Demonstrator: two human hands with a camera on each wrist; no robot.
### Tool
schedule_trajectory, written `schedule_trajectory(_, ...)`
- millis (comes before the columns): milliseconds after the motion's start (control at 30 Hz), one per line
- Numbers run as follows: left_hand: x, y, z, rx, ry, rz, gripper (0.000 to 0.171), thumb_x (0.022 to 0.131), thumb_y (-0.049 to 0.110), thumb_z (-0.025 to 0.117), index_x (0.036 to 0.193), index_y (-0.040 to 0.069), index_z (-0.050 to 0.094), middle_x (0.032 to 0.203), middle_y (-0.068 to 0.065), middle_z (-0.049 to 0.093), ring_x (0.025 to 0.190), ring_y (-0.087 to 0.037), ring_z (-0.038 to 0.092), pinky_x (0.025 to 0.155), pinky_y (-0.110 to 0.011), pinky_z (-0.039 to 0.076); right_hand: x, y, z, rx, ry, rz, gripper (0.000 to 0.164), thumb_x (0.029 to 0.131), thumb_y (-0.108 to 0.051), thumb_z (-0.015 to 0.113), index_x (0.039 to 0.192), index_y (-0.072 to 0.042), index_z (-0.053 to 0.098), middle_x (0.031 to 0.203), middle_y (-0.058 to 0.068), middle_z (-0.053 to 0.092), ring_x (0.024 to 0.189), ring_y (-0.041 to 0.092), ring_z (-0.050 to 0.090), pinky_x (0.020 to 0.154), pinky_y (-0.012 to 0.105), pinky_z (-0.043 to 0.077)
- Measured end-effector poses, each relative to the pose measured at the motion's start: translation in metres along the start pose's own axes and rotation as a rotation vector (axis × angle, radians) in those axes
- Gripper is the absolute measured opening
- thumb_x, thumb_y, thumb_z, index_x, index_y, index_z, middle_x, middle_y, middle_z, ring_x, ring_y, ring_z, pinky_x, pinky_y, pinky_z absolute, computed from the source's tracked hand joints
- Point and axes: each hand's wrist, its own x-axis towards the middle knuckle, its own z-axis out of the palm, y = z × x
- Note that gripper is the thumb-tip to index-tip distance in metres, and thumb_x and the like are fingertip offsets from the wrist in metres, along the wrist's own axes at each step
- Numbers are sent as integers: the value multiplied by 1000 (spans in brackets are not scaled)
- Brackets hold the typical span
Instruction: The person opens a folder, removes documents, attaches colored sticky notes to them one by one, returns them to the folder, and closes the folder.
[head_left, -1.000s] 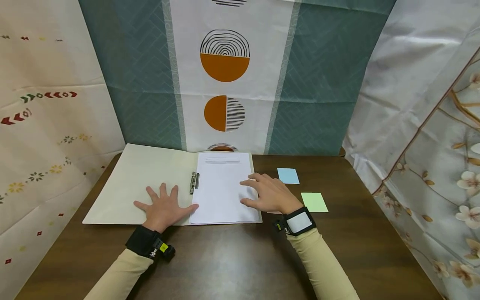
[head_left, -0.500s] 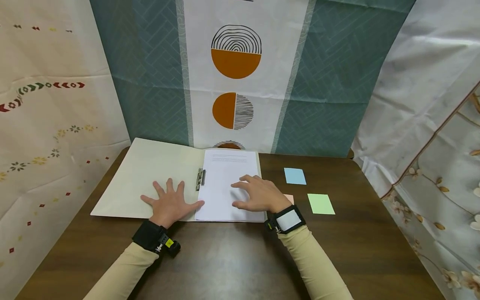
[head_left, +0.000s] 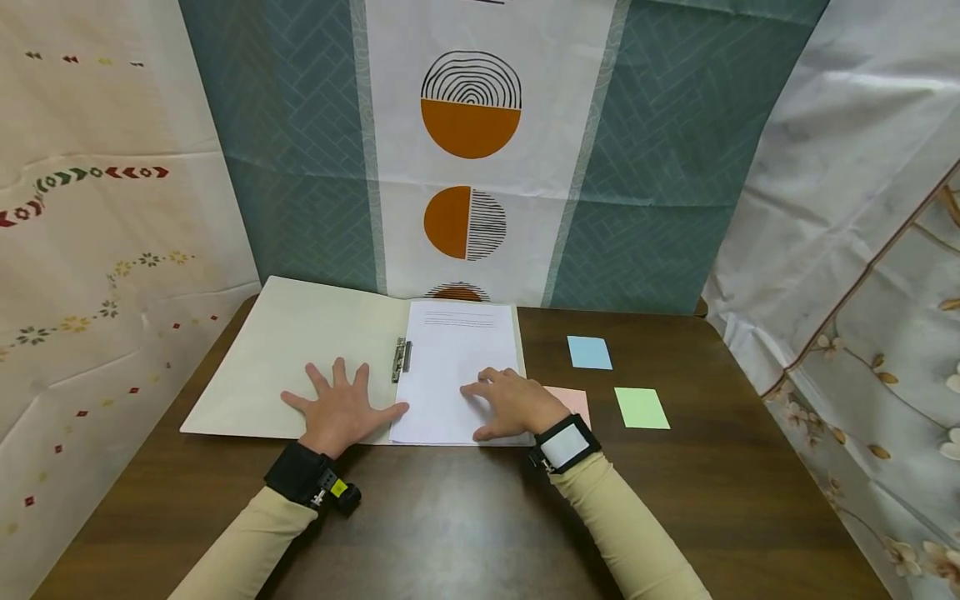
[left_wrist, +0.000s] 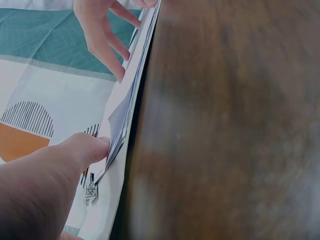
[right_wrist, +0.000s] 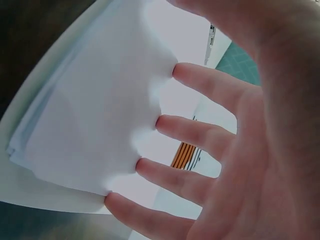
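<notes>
An open cream folder (head_left: 300, 333) lies flat on the table. On its right half rests a stack of white paper (head_left: 450, 358), with a few printed lines at the top and a metal clip (head_left: 402, 360) at its left side. My left hand (head_left: 335, 415) rests spread on the left cover, its thumb reaching the lower left edge of the paper. My right hand (head_left: 517, 404) is over the lower right of the sheets. In the right wrist view, the fingertips of this right hand (right_wrist: 250, 135) touch the top sheet (right_wrist: 90, 100), with the fingers apart.
Right of the folder lie a blue sticky note (head_left: 589, 352), a green sticky note (head_left: 642, 408) and a pink sticky note (head_left: 576, 402), the last partly covered by my right wrist. A patterned cloth (head_left: 637, 167) hangs behind the brown table (head_left: 420, 533).
My right hand has shifted left over the sheets and then lowered so that its fingers meet the paper. More of the pink note shows. The left hand stays on the folder.
</notes>
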Motion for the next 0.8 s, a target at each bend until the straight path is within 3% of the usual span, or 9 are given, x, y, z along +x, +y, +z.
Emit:
schedule_trajectory(533, -7, 19, 4, 17, -6, -2, 116, 88, 81, 70, 169, 2, 46, 176, -43, 28, 160, -82, 13, 109, -106, 16, -21, 13, 4, 15, -14, 31, 74, 91, -48, 92, 158, -28, 66, 166, 12, 60, 148, 39, 60, 114, 59, 59)
schedule_trajectory(800, -13, 27, 1, 66, 78, 48, 109, 86, 79, 74, 160, 1, 58, 167, -44, 42, 160, -78, 21, 110, -105, 14, -31, 18, 6, 15, -8, 36, 73, 90, -47, 93, 156, -28, 68, 164, 12, 61, 145, 39, 62, 110, 58, 61)
